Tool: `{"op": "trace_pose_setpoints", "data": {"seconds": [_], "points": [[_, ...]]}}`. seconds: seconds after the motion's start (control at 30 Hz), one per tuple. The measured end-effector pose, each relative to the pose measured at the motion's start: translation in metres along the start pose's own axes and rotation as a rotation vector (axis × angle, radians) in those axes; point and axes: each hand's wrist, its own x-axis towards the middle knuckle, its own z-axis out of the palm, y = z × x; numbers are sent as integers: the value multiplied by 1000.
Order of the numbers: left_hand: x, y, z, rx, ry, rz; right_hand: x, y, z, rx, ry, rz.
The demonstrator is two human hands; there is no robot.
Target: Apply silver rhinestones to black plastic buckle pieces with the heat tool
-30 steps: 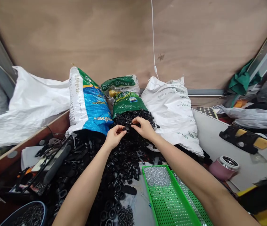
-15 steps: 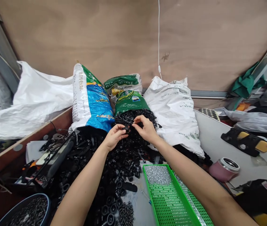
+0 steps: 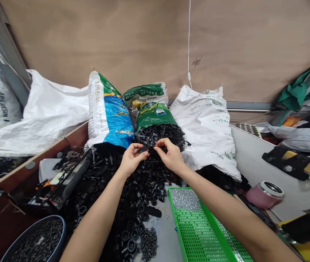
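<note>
We record one small black plastic part (image 3: pixel 145 148) pinched between the fingertips of the left hand (image 3: pixel 131 159) and right hand (image 3: pixel 171 155), both half-closed. It sits just above a heap of black plastic parts (image 3: pixel 149 178) spilling from a green woven sack (image 3: pixel 155 115) at twelve o'clock. Also listed: a green perforated tray (image 3: pixel 177 233) at five o'clock, a pink metal canister (image 3: pixel 264 195) at four, and a dark round basin (image 3: pixel 31 225) of black rings at seven.
</note>
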Motion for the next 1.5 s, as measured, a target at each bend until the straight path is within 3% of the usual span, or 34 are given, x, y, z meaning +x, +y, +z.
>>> {"op": "trace_pose_setpoints", "data": {"seconds": [0.13,0.23,0.37,0.5,0.77,0.9,1.03,1.13,1.23,1.33,1.4,1.5], "points": [[-2,1,-3,137,143,120,-14,-8,4,-45,71,-54],[-11,6,-1,222,173,186,-25,-10,7,-12,97,-15],[-33,19,4,348,137,246,-32,-5,3,-41,-32,118],[-50,20,5,414,75,237,-42,-5,-4,-253,-122,103],[-73,2,3,330,98,161,-81,-14,3,-350,-59,-4],[-92,6,8,418,110,257,-87,-24,1,-308,-82,125],[-105,12,13,606,137,479,-87,-38,-2,-122,-139,365],[-112,12,15,621,203,536,-89,-48,-1,3,-118,447],[-120,11,16,586,257,521,-90,-57,-2,100,-99,488],[-127,7,15,531,169,443,-88,-64,-9,181,-61,529],[-129,3,13,427,158,312,-84,-66,-15,204,-49,527],[-123,-6,8,244,254,99,-80,-55,-21,320,-46,581]]}}
